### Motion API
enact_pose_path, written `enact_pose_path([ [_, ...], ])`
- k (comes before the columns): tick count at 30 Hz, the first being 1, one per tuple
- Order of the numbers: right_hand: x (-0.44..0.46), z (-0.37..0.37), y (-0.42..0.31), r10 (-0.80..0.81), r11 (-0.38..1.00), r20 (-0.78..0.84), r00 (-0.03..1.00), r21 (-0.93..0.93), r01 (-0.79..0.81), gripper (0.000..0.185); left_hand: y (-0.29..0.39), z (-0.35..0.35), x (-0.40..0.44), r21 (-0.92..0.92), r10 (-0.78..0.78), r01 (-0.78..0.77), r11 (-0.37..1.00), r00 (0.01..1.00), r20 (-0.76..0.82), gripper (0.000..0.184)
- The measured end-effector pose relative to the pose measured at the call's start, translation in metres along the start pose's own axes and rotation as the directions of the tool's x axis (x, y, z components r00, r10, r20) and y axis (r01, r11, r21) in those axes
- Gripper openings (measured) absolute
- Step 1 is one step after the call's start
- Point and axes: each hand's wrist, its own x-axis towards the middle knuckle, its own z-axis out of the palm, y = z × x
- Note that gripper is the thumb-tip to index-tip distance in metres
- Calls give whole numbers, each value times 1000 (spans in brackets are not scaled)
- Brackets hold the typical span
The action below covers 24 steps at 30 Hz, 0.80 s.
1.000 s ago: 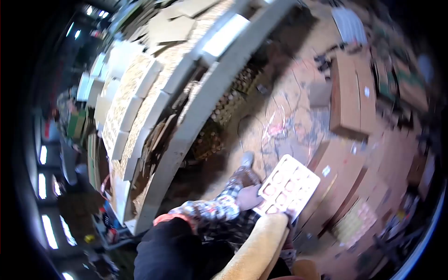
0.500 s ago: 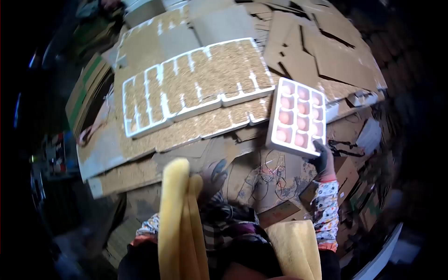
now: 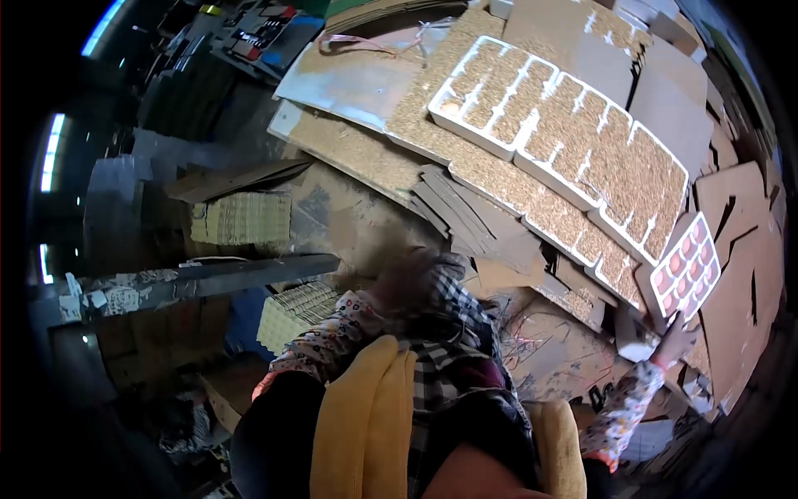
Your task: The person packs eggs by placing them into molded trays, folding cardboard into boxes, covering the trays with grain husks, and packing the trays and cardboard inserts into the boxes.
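Observation:
A white tray [image 3: 676, 244] with pink, egg-like round things [image 3: 689, 248] in its compartments is at the far right. My right hand [image 3: 677, 341] grips its near edge, and the tray is tilted toward me, close to the end of the white foam trays. My left hand [image 3: 403, 270] is in front of my checked clothing, smeared by motion, so its fingers cannot be made out. Beyond my hands, white foam trays [image 3: 475, 135] filled with tan, husk-like bits lie in a row on a lower layer of similar filled trays [image 3: 507, 202].
Cardboard sheets [image 3: 740, 208] lie at the right, and grey cardboard strips [image 3: 465, 212] lean against the stack's front. A metal beam [image 3: 224, 281] reaches in from the left. Stacks of pale moulded trays [image 3: 241, 218] stand by it. Cords [image 3: 524, 328] litter the floor.
The view has swung left, bringing the beam and pale stacks into sight. The tray of egg-like things, still in my right hand, now appears farther right. My left hand has become blurred.

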Motion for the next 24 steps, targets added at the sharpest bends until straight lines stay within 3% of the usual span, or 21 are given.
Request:
enact_pose_path([
  [2, -54, -21, -48, -281, 932, -187, 941, 182, 315, 60, -33, -12, -9, -79, -252, 241, 967, 946, -205, 34],
  [3, -96, -27, -82, -314, 761, -14, 949, 594, 261, 56, -46, -26, -7, -48, -281, 278, 959, 925, -258, 34],
  [4, -145, -34, -125, -403, 473, 140, 905, 878, 75, 53, -63, -43, 0, -16, -304, 314, 949, 903, -305, 34],
  [5, -197, -46, -167, -530, 419, 281, 800, 907, -41, 48, -92, -55, 6, 85, -261, 312, 946, 892, -368, 34],
  [6, -245, -49, -203, -688, 413, 382, 618, 905, -100, 47, -127, -63, 14, 185, -212, 314, 931, 881, -424, 35],
  [7, -286, -61, -243, -771, 458, 513, 377, 858, -233, 46, -161, -75, 27, 210, -136, 267, 941, 862, -488, 35],
  [8, -325, -43, -274, -801, 475, 555, 222, 817, -329, 46, -195, -88, 45, 238, -56, 221, 946, 834, -549, 35],
  [10, -398, 10, -333, -818, 482, 575, -18, 669, -566, 45, -256, -117, 87, 9, -413, 501, 866, 724, -553, 32],
  [11, -440, 65, -354, -783, 448, 617, -80, 470, -760, 41, -256, -144, 115, -422, -740, 608, 672, 571, -356, 31],
  [12, -468, 91, -385, -679, 466, 711, -182, 226, -856, 36, -295, -156, 143, -429, -772, 642, 635, 516, -370, 32],
  [13, -498, 135, -411, -645, 436, 724, -244, 86, -896, 34, -387, -145, 163, -298, -738, 686, 663, 536, -410, 33],
  [14, -531, 161, -440, -614, 377, 764, -200, 61, -924, 34, -476, -134, 181, -162, -706, 724, 670, 555, -440, 34],
  [15, -559, 179, -467, -697, 360, 690, -195, 102, -927, 35, -500, -148, 199, -140, -759, 794, 591, 489, -430, 31],
  [16, -577, 191, -499, -662, 466, 710, -241, 138, -874, 30, -521, -160, 214, -114, -808, 859, 499, 413, -420, 29],
  [18, -616, 252, -526, -729, 544, 627, -272, 291, -787, 24, -588, -165, 231, -56, -665, 786, 615, 480, -572, 30],
  [19, -621, 274, -526, -863, 499, 479, -162, 758, -420, 24, -594, -156, 233, 111, -665, 784, 611, 585, -464, 32],
  [20, -621, 287, -524, -947, 261, 273, -172, 961, 86, 25, -591, -153, 241, 280, -655, 736, 617, 677, -337, 35],
  [21, -617, 286, -519, -937, 323, 337, -90, 936, 138, 33, -580, -154, 252, 429, -640, 655, 622, 741, -204, 37],
  [22, -613, 277, -510, -851, 524, 515, 103, 845, 104, 43, -566, -156, 258, 556, -629, 552, 621, 775, -68, 39],
  [24, -595, 280, -489, -501, 836, 734, 459, 548, 37, 64, -538, -153, 258, 742, -608, 278, 610, 765, 212, 44],
])
